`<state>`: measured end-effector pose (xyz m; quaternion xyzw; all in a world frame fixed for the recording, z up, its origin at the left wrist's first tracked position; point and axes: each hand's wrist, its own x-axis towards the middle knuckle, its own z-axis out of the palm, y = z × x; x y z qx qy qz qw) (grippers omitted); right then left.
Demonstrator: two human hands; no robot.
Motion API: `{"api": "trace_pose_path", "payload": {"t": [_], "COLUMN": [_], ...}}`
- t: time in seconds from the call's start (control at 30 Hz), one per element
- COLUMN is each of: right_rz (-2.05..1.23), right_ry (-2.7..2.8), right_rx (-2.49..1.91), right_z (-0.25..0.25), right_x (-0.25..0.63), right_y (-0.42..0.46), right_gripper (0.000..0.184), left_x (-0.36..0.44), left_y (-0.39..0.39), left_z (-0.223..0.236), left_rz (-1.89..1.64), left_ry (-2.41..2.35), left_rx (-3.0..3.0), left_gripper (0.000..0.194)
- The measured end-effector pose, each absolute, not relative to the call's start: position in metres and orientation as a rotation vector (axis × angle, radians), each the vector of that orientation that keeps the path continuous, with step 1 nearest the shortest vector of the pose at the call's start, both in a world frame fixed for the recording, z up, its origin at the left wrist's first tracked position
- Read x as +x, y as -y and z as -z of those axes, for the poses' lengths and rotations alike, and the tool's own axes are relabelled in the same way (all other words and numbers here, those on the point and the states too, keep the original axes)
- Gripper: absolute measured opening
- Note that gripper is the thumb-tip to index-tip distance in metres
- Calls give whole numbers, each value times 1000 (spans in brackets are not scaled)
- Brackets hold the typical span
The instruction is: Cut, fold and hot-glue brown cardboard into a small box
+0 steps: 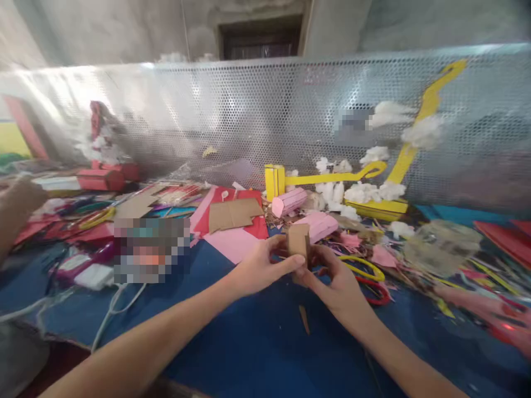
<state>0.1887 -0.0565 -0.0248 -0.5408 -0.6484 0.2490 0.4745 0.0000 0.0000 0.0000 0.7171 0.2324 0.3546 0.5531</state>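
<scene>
Both my hands meet over the blue table cover (pixel 257 342) and pinch a small folded piece of brown cardboard (pixel 297 240). My left hand (pixel 259 268) grips it from the left with thumb and fingers closed on its lower edge. My right hand (pixel 334 279) holds it from below and the right, fingers curled round it. A thin brown cardboard sliver (pixel 304 319) lies on the cover just below my hands.
Pink paper rolls (pixel 290 200) and flat brown cardboard (pixel 234 213) on red and pink sheets lie behind my hands. Yellow and red scissors (pixel 369 276) rest to the right. A yellow cardboard model with cotton tufts (pixel 373 190) stands before a perforated metal screen (pixel 249 121). Another person's arm (pixel 16 210) enters at far left.
</scene>
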Motion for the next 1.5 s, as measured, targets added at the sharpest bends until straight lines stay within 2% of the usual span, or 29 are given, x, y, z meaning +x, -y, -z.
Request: {"api": "trace_pose_path", "payload": {"t": [0.2, 0.53, 0.7, 0.93, 1.17, 1.5], "right_rz": [-555, -492, -646, -879, -1065, -1223], "right_ry": [1591, 1658, 1630, 1491, 1325, 1249], "right_rx": [-1386, -1358, -1301, -1166, -1070, -1042], "right_z": [27, 24, 23, 24, 25, 26], "right_x": [183, 180, 183, 190, 187, 186], "right_y": [61, 61, 62, 60, 58, 61], "right_gripper": [54, 57, 47, 39, 44, 37], "left_x": [-9, -11, -14, -15, -17, -17], "left_y": [2, -1, -8, -9, -9, -9], "left_z": [6, 10, 12, 5, 6, 5], "left_rz": [-849, -839, -862, -823, -803, -761], "left_ry": [-665, -573, -625, -699, -661, -667], "left_rx": [1667, 1698, 1585, 1400, 1264, 1153], "left_gripper": [48, 44, 44, 60, 52, 40]}}
